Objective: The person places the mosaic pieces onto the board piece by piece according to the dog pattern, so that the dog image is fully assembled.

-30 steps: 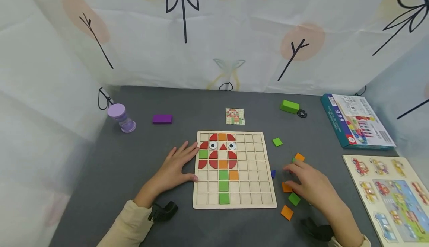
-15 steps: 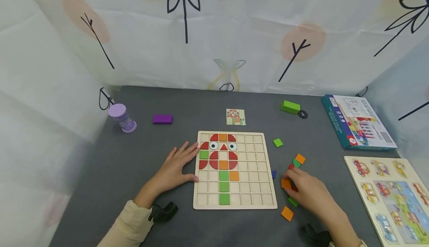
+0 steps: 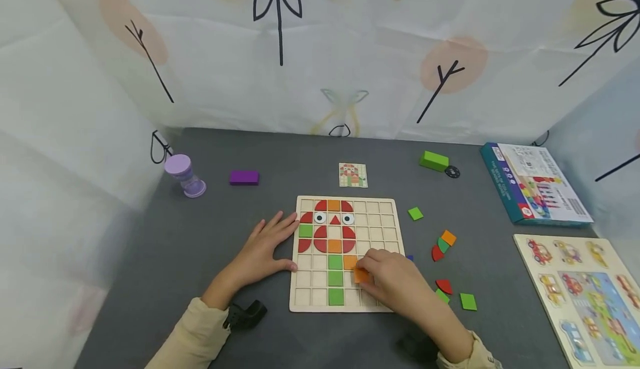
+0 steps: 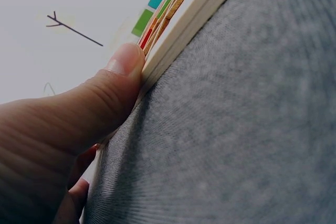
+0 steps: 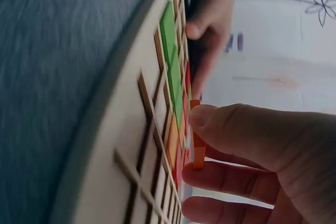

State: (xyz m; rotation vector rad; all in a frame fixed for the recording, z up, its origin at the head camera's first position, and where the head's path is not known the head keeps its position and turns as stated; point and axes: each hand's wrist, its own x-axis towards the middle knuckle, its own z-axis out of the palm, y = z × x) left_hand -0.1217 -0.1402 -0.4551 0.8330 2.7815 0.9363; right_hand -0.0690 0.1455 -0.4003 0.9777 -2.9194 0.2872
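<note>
A wooden grid board (image 3: 312,298) lies on the grey table, with red, green and orange tiles and two eye tiles set in its left part. My left hand (image 3: 257,252) rests at the board's left edge, fingers spread; its thumb (image 4: 123,69) touches the rim in the left wrist view. Over the board, my right hand (image 3: 400,281) pinches an orange square tile (image 3: 361,275) between thumb and fingers. The right wrist view shows this tile (image 5: 199,156) tilted above the grid, near a seated orange tile (image 5: 172,140). My right hand hides part of the board.
Loose red (image 3: 443,287), green (image 3: 468,302) and orange (image 3: 448,238) tiles lie right of the board. Behind it is a small picture card (image 3: 353,175). A purple block (image 3: 244,178), sand timer (image 3: 185,175), green block (image 3: 434,160), box (image 3: 537,184) and picture puzzle (image 3: 530,252) stand around.
My right hand has moved left from the loose tiles to the board, carrying an orange tile. A green tile now shows farther right on the table. The left hand has stayed at the board's edge.
</note>
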